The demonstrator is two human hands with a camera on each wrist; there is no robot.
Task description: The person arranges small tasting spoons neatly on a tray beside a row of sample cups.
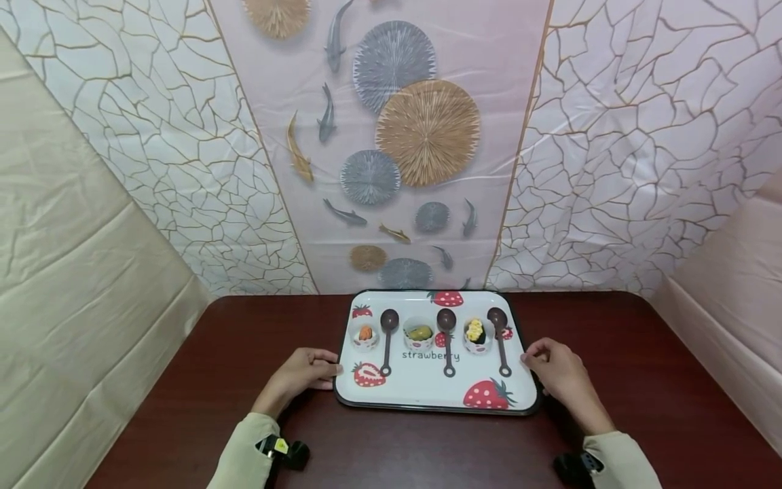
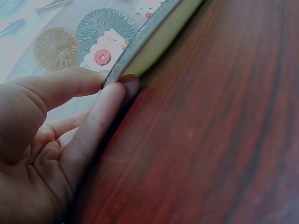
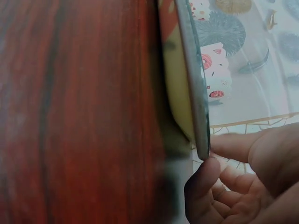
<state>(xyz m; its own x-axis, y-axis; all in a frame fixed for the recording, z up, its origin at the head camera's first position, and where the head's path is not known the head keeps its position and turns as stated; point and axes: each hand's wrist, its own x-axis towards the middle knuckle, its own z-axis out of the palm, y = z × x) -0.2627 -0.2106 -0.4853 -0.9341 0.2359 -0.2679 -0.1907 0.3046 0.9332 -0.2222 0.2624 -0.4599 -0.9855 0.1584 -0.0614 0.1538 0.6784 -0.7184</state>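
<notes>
A white tray with a dark rim and strawberry prints [image 1: 421,394] is on the dark table. My left hand [image 1: 303,372] pinches its left rim, the thumb above and fingers beneath in the left wrist view. At the opposite rim, my right hand [image 1: 563,372] pinches the edge, as the right wrist view also shows. On the tray are three small paper cups: one with an orange piece [image 1: 364,336], one with green food [image 1: 419,335], one with yellow and black food [image 1: 476,335]. Three brown spoons, left [image 1: 387,339], middle [image 1: 448,339] and right [image 1: 501,339], lie beside the cups.
The reddish-brown wooden table [image 1: 421,448] extends around the tray. Behind it hangs a patterned cloth [image 1: 427,136] with fish and round motifs. Beige cloth panels [image 1: 73,272] stand at both sides.
</notes>
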